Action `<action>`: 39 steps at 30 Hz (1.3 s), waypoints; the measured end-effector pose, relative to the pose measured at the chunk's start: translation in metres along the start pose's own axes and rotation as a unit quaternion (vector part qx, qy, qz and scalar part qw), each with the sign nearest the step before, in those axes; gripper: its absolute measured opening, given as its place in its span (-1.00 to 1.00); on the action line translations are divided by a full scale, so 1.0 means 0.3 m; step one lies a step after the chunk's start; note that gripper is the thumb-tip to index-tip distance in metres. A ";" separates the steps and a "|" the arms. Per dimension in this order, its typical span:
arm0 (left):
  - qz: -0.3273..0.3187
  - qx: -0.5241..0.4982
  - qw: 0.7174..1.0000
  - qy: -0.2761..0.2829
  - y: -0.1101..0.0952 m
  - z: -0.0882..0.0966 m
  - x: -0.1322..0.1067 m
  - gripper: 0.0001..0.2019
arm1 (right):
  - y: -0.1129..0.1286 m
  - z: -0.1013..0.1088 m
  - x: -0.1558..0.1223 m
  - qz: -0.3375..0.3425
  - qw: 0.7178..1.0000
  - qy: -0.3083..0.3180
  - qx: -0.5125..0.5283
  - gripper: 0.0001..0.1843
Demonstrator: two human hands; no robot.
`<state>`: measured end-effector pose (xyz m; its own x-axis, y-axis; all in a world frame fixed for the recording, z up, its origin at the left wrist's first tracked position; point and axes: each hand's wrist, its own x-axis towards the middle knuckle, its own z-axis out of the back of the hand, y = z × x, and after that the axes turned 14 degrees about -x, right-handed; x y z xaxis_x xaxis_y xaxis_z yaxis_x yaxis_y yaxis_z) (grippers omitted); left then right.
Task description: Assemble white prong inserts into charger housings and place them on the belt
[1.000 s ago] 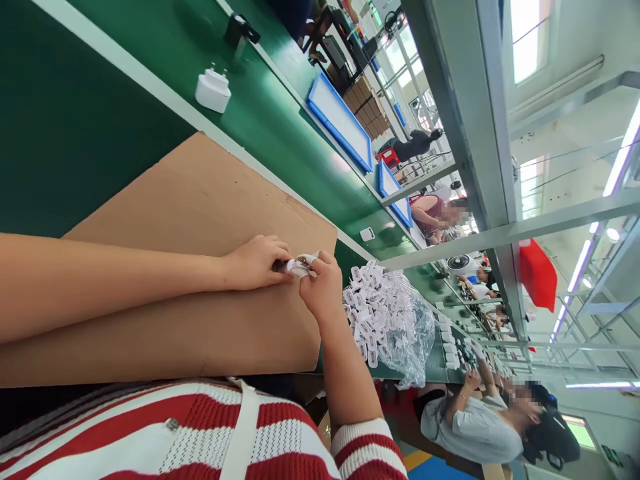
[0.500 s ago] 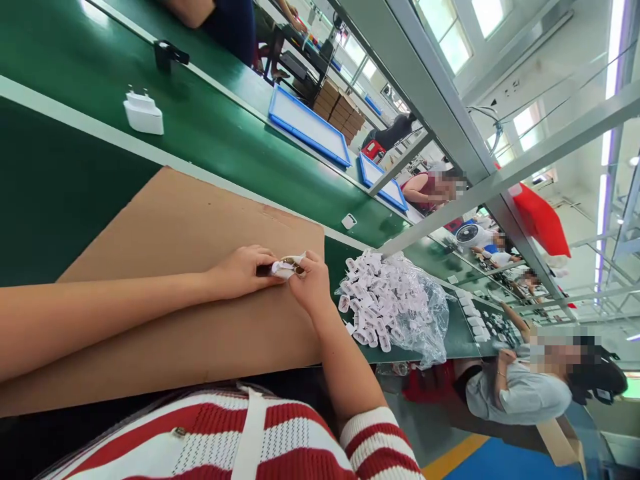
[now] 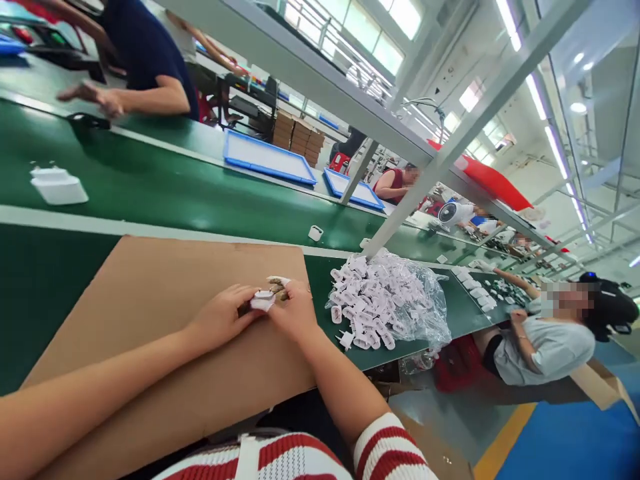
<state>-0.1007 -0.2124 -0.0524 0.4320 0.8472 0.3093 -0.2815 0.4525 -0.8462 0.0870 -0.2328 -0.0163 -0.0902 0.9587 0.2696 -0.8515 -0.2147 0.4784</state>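
Over the cardboard sheet (image 3: 200,280), my two hands meet around a small white plug housing (image 3: 263,301). My left hand (image 3: 223,317) is closed, its fingertips gripping the left side of the housing. From the right, my right hand (image 3: 295,310) pinches the same piece with the thumb in front. White coverings show on some of its fingertips, and fingers partly hide the housing. To the right of my hands lies a heap of white plug housings (image 3: 367,300), partly on a clear plastic bag (image 3: 425,307).
Along the green conveyor belt (image 3: 200,200) lie a white charger (image 3: 57,185) and a small white part (image 3: 315,233). Blue-rimmed trays (image 3: 270,160) stand beyond it. A metal post (image 3: 400,207) rises behind the heap. A co-worker (image 3: 545,340) sits at the right, another (image 3: 150,67) at upper left.
The view has swung, so the bench sits lower and further left. My hands stay together on the white housing, with changed finger positions. The far co-worker's hands now show at upper left.
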 end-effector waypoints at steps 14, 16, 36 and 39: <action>0.201 0.069 0.967 -0.143 0.115 0.241 0.497 -0.63 | -0.205 0.165 0.140 -0.168 0.912 0.076 -0.365 -0.54; 0.225 0.087 0.954 -0.179 0.152 0.287 0.568 -0.62 | -0.202 0.159 0.134 -0.137 0.919 0.074 -0.363 -0.54; 0.162 0.120 0.969 -0.145 0.133 -0.063 0.804 -0.12 | -0.189 0.127 0.102 -0.081 0.991 0.008 -0.107 -0.47; 0.189 0.105 0.967 -0.137 0.123 -0.081 0.832 -0.33 | -0.182 0.082 0.108 -0.113 0.991 -0.010 0.072 -0.60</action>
<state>0.0175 0.0089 -0.0170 0.0284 0.9921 0.1223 -0.5551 0.1174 -0.8234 0.1432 -0.1947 -0.0130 0.1055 0.9820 0.1569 -0.7657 -0.0205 0.6428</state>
